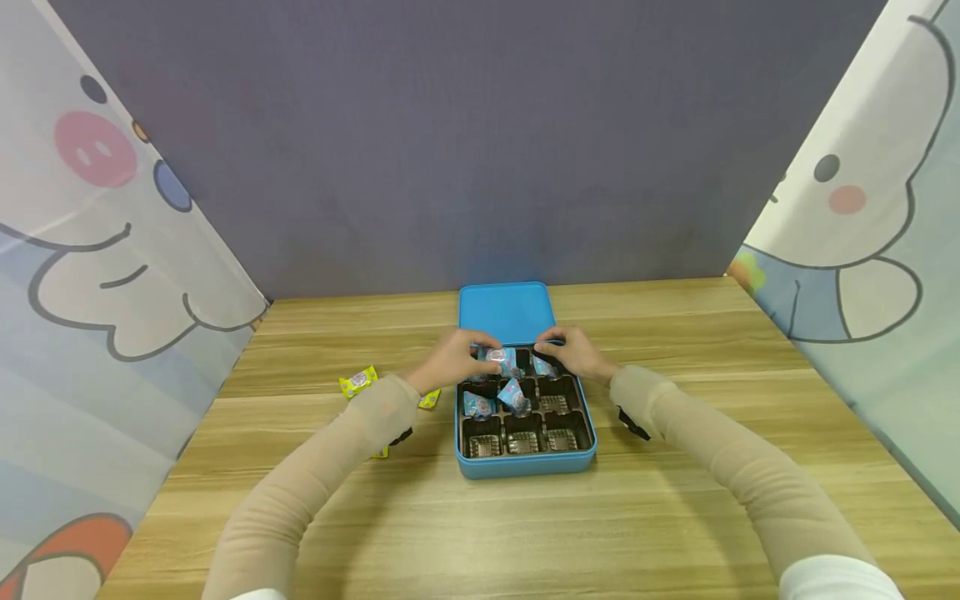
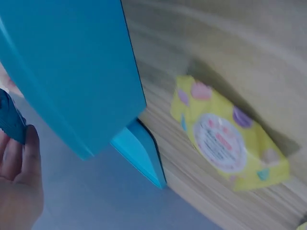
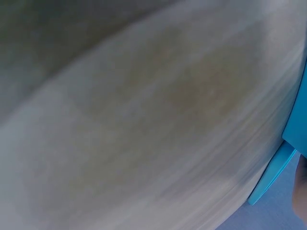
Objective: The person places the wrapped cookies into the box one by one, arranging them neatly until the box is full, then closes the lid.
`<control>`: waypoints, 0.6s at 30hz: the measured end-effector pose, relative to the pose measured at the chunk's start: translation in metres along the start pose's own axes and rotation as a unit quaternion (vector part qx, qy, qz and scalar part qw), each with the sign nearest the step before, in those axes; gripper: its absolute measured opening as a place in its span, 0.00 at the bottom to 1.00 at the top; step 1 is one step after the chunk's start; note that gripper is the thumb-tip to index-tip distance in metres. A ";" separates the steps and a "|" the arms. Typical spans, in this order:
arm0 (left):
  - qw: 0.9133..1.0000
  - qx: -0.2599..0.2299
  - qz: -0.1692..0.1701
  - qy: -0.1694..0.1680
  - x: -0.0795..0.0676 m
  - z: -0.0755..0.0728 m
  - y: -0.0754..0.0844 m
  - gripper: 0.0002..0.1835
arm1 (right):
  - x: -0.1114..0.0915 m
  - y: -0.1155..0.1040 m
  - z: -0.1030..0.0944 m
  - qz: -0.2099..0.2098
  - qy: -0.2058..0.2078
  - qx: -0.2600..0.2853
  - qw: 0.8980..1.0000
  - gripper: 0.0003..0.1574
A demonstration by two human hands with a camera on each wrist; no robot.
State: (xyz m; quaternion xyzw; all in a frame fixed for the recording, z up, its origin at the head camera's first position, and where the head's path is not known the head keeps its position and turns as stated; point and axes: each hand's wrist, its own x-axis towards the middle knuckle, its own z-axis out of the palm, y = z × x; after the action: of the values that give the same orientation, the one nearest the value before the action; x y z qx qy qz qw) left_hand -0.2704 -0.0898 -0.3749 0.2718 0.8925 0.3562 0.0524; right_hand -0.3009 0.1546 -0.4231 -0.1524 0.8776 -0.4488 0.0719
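Observation:
In the head view, a blue tin box (image 1: 525, 465) holds a dark tray split into compartments. My left hand (image 1: 452, 360) pinches a blue-wrapped candy (image 1: 501, 358) over the tray's back row. The left wrist view shows this blue wrapper (image 2: 11, 117) at the fingertips. My right hand (image 1: 581, 354) is at the box's back right corner, thumb and forefinger apart, close over another blue candy (image 1: 543, 367) in the corner compartment. Two more blue candies, one at the left (image 1: 478, 405) and one tilted in the middle (image 1: 514, 397), lie in the middle row.
The box's blue lid (image 1: 506, 310) lies open behind it. Yellow-wrapped candies lie on the wooden table (image 1: 525, 542) left of the box, one farther out (image 1: 358, 381) and one beside my left wrist (image 1: 430, 399). A grey panel (image 1: 480, 150) stands behind the table.

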 end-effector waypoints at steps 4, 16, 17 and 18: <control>1.000 0.019 0.002 -0.001 -0.003 0.005 0.008 0.19 | 0.001 0.001 0.000 -0.005 0.000 -0.002 1.000 0.18; 0.997 0.039 0.037 -0.047 -0.010 0.012 0.030 0.19 | 0.003 0.005 -0.005 -0.037 -0.017 -0.001 0.999 0.18; 0.997 0.040 0.042 -0.048 -0.011 0.013 0.031 0.19 | 0.004 0.005 -0.007 -0.040 -0.021 0.000 0.999 0.18; 0.997 0.043 0.047 -0.049 -0.011 0.013 0.033 0.19 | 0.004 0.005 -0.009 -0.042 -0.026 0.001 0.999 0.18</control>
State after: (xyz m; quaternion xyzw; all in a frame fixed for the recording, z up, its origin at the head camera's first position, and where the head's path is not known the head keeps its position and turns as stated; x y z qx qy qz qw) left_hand -0.2426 -0.0677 -0.3636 0.3322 0.8897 0.3059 0.0673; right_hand -0.3081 0.1628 -0.4224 -0.2009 0.8676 -0.4485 0.0762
